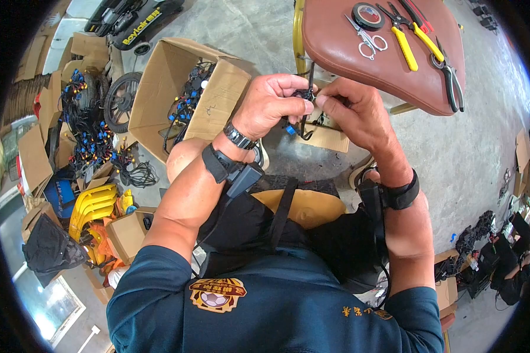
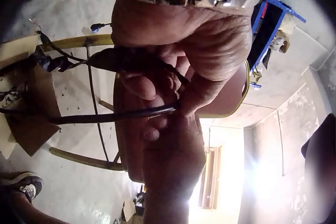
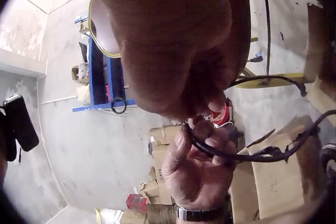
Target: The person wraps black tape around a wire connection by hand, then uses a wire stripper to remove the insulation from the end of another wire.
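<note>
While I sit bent forward, both my hands meet at one o'clock from the middle of the head view, working on a black cable (image 3: 247,157). My left hand (image 1: 268,106) pinches the cable between thumb and fingers. My right hand (image 1: 362,112) is curled just beside it, thumb and forefinger closed on the same cable; its other fingertips are partly hidden. A blue connector (image 1: 291,130) hangs just below my left fingers, and a piece of cardboard (image 1: 330,140) lies on the concrete floor (image 1: 489,147) beneath.

Between one and two o'clock is a chair with a reddish-brown padded seat (image 1: 347,76). Reading that seat as its own clock, a roll of black tape (image 1: 368,16) lies at eleven, silver scissors (image 1: 368,42) at ten, yellow-handled pliers (image 1: 403,44) near twelve, a red-handled tool (image 1: 423,17) at one, and black-handled pliers (image 1: 450,79) at four.

Toward half past ten, an open cardboard box (image 1: 153,100) holds black cables with blue connectors. At ten o'clock, more such cables spill in a heap (image 1: 91,141) beside a black wheel (image 1: 122,103). Yellow curved plastic parts (image 1: 94,206) sit between eight and nine. At four o'clock lies a jumbled dark pile (image 1: 500,259).
</note>
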`<state>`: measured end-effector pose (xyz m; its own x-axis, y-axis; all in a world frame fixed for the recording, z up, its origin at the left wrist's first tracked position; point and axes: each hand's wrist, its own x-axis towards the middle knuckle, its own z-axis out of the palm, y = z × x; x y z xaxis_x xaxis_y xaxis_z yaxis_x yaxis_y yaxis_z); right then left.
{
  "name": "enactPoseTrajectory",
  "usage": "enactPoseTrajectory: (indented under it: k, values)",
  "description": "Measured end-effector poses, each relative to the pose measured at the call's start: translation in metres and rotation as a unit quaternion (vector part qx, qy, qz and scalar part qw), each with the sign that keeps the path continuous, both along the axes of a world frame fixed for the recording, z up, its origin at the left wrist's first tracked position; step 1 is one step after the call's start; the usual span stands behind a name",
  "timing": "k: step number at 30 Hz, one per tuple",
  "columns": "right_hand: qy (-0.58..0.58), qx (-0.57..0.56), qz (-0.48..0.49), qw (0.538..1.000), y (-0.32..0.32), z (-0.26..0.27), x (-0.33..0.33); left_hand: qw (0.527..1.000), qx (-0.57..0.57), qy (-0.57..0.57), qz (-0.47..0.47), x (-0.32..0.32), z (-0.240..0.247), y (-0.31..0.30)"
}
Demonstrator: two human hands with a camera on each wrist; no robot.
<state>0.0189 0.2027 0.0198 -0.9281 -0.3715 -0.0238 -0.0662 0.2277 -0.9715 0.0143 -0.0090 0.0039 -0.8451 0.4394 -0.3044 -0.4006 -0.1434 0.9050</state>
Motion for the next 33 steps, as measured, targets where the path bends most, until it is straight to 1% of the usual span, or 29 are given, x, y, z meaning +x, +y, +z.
enactPoseTrajectory:
  k: [6, 9, 12, 15, 18, 21, 25, 28, 31, 33]
  values:
    - [-0.151, -0.019, -0.048, 0.987, -0.002, -0.001, -0.004, 1.0, -0.014, 0.016, -0.002, 0.0, 0.0, 0.001]
    - [-0.177, -0.012, -0.043, 0.983, 0.0, 0.002, -0.007, 1.0, -0.015, 0.02, -0.002, 0.0, 0.004, 0.003]
    - [-0.174, -0.027, -0.047, 0.983, 0.001, 0.004, -0.007, 1.0, 0.003, 0.014, -0.011, 0.0, 0.004, 0.003]
    - [-0.175, -0.071, -0.045, 0.981, 0.002, 0.002, -0.007, 1.0, 0.015, 0.015, -0.009, 0.0, -0.002, 0.0]
    - [-0.186, -0.116, -0.081, 0.972, 0.008, -0.003, -0.01, 1.0, 0.017, 0.02, -0.006, 0.0, -0.008, -0.003]
    - [-0.195, -0.114, -0.084, 0.971, 0.016, -0.003, -0.013, 0.999, 0.03, 0.01, -0.008, 0.001, -0.009, -0.003]
    - [-0.143, -0.084, 0.003, 0.986, 0.003, -0.007, -0.005, 0.999, 0.047, 0.012, 0.01, 0.002, -0.011, 0.001]
    - [-0.11, -0.036, 0.006, 0.993, 0.006, -0.003, -0.007, 0.999, 0.032, 0.021, 0.002, 0.002, -0.007, 0.0]
    - [-0.155, -0.086, -0.021, 0.984, 0.014, -0.007, -0.011, 0.999, 0.028, 0.016, 0.007, 0.0, -0.009, -0.003]
    - [-0.201, -0.117, -0.065, 0.97, 0.015, -0.007, -0.012, 0.999, 0.042, 0.014, 0.018, -0.002, -0.01, -0.004]
